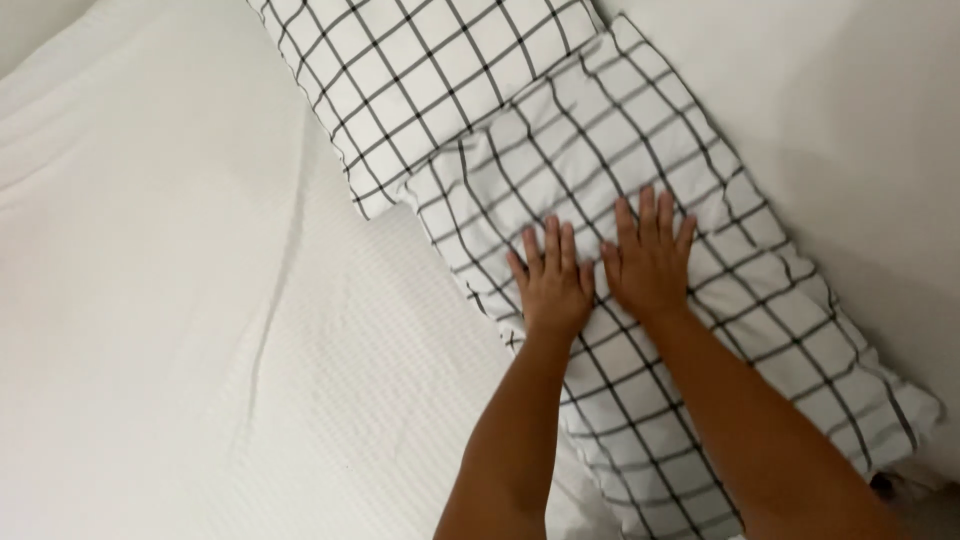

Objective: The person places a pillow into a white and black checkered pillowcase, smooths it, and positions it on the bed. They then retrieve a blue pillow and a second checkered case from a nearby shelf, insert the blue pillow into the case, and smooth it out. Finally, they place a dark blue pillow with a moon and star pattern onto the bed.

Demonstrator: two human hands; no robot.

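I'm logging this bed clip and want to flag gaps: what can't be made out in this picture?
- Head view: the near pillow under the left hand and right hand is covered by the palms.
- Far pillow: cut off by the top edge.
- Dark spot by the near pillow's lower corner: too small to tell.

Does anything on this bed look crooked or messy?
Slightly. The nearer black-and-white checked pillow is wrinkled and lies at a slant, its top corner overlapping the second checked pillow. The left hand and right hand press flat on it. The white ribbed bedspread shows a few creases.
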